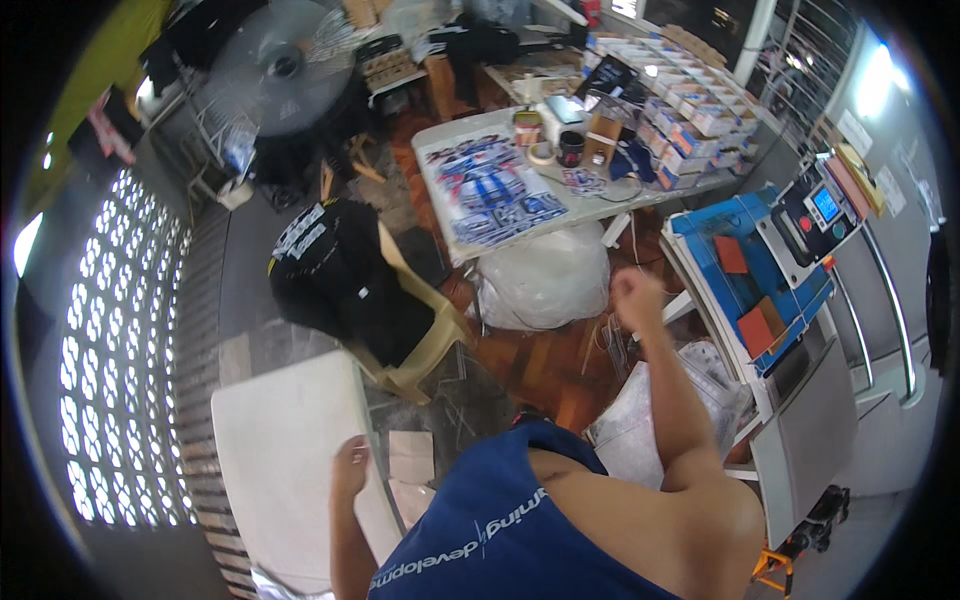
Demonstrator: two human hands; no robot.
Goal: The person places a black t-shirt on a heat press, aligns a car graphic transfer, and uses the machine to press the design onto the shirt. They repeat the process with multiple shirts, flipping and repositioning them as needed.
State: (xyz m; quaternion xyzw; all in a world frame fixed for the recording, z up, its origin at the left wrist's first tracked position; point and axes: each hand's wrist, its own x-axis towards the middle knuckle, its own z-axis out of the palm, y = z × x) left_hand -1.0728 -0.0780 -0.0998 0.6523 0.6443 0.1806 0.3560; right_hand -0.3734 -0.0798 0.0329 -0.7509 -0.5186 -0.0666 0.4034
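My left hand (350, 467) is over the right edge of a white table (285, 440), its fingers loosely extended and no object seen in them. My right hand (638, 297) is raised ahead of me with the fingers curled in; I see nothing held in it. It is nearest to a large clear plastic bag of pale material (545, 280) under the far table, and to the left of a heat press. The press has a blue lower bed (705, 245) with reddish-brown pads (757, 331) on it and a control box (815, 212) with a lit screen.
A black shirt (340, 285) drapes over a beige plastic chair (425, 345). The far table (590, 212) bears a printed sheet (487, 190), a dark mug (570, 149), and stacked small boxes (695, 110). A large fan (283, 68) stands at the far left. A wrapped bundle (628, 425) lies beside me.
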